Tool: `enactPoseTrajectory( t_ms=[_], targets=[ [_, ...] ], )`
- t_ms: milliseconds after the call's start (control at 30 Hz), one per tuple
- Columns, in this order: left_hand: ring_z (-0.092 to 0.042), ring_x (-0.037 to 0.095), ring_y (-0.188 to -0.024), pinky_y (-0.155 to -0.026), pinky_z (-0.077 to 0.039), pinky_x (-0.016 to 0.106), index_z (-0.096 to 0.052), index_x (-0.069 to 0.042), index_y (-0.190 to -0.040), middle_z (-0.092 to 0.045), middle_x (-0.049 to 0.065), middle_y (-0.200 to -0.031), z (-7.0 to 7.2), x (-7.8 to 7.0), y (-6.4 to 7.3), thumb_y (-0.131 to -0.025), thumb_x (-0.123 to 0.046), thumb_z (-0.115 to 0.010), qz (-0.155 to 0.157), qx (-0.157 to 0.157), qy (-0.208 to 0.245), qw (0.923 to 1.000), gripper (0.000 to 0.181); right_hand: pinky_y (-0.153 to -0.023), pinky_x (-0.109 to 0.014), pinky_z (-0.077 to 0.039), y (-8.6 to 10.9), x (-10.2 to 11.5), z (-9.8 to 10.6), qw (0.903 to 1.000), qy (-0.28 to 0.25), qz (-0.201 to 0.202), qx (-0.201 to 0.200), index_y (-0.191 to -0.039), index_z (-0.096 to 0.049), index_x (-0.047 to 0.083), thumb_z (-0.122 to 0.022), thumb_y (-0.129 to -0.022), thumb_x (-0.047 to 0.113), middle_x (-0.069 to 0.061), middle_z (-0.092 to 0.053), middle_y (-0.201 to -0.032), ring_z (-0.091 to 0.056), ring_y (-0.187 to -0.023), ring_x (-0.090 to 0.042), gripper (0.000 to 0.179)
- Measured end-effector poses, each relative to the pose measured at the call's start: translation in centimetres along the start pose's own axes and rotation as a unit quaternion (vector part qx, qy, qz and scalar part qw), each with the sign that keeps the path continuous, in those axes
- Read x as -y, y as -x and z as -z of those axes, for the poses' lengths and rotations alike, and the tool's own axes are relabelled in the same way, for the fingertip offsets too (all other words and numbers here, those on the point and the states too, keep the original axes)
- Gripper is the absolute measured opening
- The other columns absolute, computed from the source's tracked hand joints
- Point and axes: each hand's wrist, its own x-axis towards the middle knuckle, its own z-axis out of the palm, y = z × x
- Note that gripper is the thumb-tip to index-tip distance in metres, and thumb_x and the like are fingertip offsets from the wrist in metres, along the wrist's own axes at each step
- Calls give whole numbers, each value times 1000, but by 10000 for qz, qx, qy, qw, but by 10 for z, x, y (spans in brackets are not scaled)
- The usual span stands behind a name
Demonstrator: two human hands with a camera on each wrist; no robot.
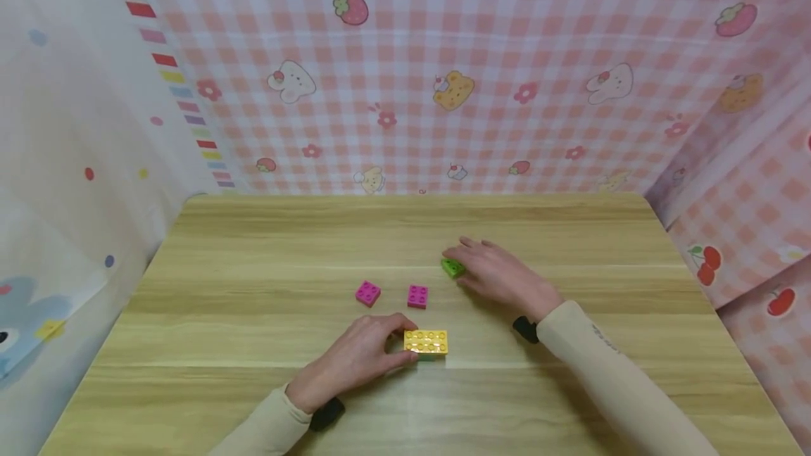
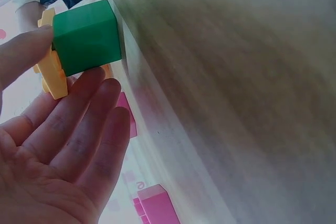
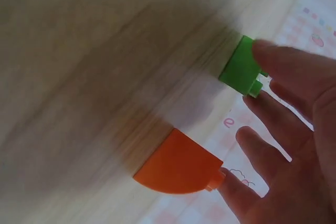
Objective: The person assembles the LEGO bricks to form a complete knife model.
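My left hand [image 1: 351,354] pinches a yellow brick [image 1: 426,342] between thumb and fingers near the front of the table. The yellow brick sits on a green block [image 2: 86,38], which shows large in the left wrist view. Farther back, my right hand [image 1: 497,273] has its thumb and index finger at opposite sides of a small lime green brick [image 1: 453,268]. Under the other fingers lies an orange brick with a curved side [image 3: 178,163], hidden in the head view. Two pink bricks, one turned at an angle [image 1: 367,293] and one straighter [image 1: 417,296], lie between the hands.
The wood-grain table [image 1: 253,245] carries all the bricks. A pink checked cloth [image 1: 405,90] with cartoon prints hangs along its back edge. More printed cloth [image 1: 63,125] hangs at the left, and another piece [image 1: 760,231] at the right.
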Motion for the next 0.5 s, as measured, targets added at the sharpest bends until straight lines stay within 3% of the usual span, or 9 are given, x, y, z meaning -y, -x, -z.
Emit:
enactPoseTrajectory(
  t_ms=[233,500],
  targets=[
    [-68,9,-92,-80,-56,31,-72,-11,-115,-76,-1,-103,-1,1,-1,-91,-27,-82,45,16,26,10000,30,-118,-61,-33,0,2,-1,9994,300,-18,-166,-134,-66,7,-73,-98,13,-13,-66,-137,-50,-140,-36,37],
    [-67,9,-89,-78,-55,30,-71,-12,-115,-76,0,-104,0,1,-2,-90,-26,-82,67,90,98,9999,30,-108,-48,-49,5,6,1,9982,181,194,-532,-132,-67,6,-78,-95,16,-12,-67,-129,-64,-121,-29,40]
  ],
)
